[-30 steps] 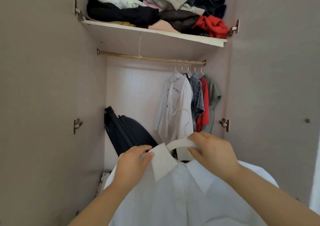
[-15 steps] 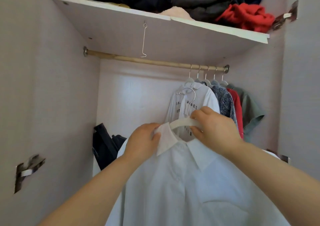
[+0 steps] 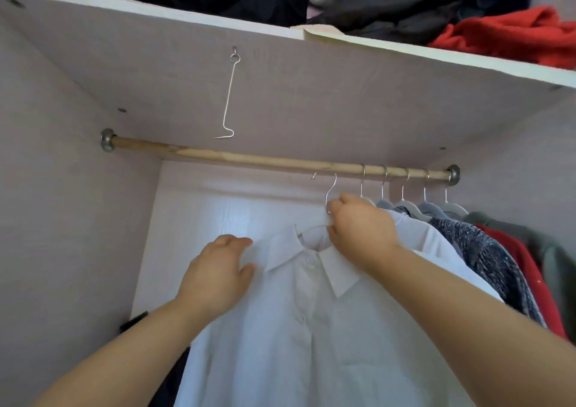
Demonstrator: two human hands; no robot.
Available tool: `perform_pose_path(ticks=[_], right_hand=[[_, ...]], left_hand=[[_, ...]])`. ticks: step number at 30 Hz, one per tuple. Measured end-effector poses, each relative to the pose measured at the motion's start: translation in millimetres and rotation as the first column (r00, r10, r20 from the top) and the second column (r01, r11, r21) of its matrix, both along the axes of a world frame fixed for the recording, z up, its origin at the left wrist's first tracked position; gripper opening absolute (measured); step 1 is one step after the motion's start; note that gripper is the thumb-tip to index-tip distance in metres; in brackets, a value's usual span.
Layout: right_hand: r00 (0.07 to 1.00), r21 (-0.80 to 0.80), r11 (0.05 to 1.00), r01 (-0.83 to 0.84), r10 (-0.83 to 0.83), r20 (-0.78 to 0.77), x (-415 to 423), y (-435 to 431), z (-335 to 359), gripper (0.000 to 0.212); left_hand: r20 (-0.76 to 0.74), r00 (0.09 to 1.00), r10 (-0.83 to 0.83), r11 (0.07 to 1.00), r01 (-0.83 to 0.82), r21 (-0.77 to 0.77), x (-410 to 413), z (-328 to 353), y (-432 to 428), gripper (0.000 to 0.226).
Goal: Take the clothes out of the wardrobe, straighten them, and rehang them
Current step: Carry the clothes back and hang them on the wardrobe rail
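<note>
One white shirt [image 3: 311, 328] held, five hangers [image 3: 405, 204] on rail [image 3: 249, 158]

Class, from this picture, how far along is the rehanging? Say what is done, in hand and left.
Done: five hangers with clothes sit on the rod. In hand: the right hand grips the hanger of the white shirt, hook just under the rod; the left hand rests on its shoulder. Left: hooking it on.

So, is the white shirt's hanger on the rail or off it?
Off: its hook sits just below the rail, right hand gripping it.
</note>
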State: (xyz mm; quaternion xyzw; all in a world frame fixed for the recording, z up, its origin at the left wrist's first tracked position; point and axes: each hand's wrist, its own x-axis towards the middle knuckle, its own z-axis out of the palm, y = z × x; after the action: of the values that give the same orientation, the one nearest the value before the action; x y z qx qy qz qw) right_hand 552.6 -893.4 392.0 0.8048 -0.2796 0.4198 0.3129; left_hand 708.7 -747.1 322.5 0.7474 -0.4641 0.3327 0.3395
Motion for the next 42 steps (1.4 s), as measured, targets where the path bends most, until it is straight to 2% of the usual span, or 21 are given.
perform_pose_path(ticks=[8, 12, 17, 21, 24, 27, 29, 32, 36, 42], right_hand=[[0.99, -0.053, 0.995, 0.084, -0.077, 0.122, 36.0, -56.1, 63.8, 0.034], [0.985, 0.014, 0.993, 0.113, -0.114, 0.127, 47.2, -75.3, 75.4, 0.034], [0.993, 0.099, 0.989, 0.106, -0.11, 0.035, 57.7, -91.9, 51.7, 0.031], [0.993, 0.066, 0.992, 0.107, -0.109, 0.039, 61.5, -92.8, 39.5, 0.031], [0.997, -0.035, 0.996, 0.077, -0.076, 0.029, 63.3, -86.0, 27.7, 0.033], [0.998, -0.114, 0.992, -0.06, 0.058, -0.024, 75.1, -67.5, -9.3, 0.035], [0.983, -0.085, 0.982, -0.169, 0.161, -0.092, 86.1, -48.7, -45.2, 0.038], [0.942, 0.055, 0.951, -0.305, 0.309, -0.132, 95.8, -12.2, -106.1, 0.041], [0.863, 0.276, 0.863, -0.424, 0.477, -0.165, 99.5, 42.9, -196.9, 0.045], [0.674, 0.53, 0.706, -0.469, 0.674, -0.301, 93.2, 129.6, -334.4, 0.048]], left_hand=[[0.09, 0.994, 0.068, 0.997, -0.064, -0.044, 38.9, 18.0, -48.8, 0.048], [0.106, 0.992, 0.066, 0.997, -0.063, -0.033, 49.5, 13.9, -61.3, 0.048], [0.078, 0.995, 0.066, 0.998, -0.065, -0.02, 57.6, 2.6, -67.2, 0.047], [0.05, 0.996, 0.072, 0.997, -0.073, 0.013, 60.2, -10.4, -64.0, 0.047], [0.018, 0.996, 0.086, 0.996, -0.086, 0.031, 58.1, -16.7, -55.4, 0.048], [-0.033, 0.992, 0.12, 0.99, -0.117, 0.078, 53.2, -30.7, -39.2, 0.049], [-0.075, 0.986, 0.151, 0.983, -0.142, 0.117, 49.0, -46.5, -23.4, 0.05], [-0.11, 0.969, 0.223, 0.96, -0.199, 0.198, 44.0, -80.1, 7.8, 0.052], [-0.195, 0.922, 0.335, 0.912, -0.264, 0.314, 35.7, -147.0, 62.4, 0.052], [-0.444, 0.755, 0.482, 0.837, -0.248, 0.488, -8.2, -277.2, 158.8, 0.054]])
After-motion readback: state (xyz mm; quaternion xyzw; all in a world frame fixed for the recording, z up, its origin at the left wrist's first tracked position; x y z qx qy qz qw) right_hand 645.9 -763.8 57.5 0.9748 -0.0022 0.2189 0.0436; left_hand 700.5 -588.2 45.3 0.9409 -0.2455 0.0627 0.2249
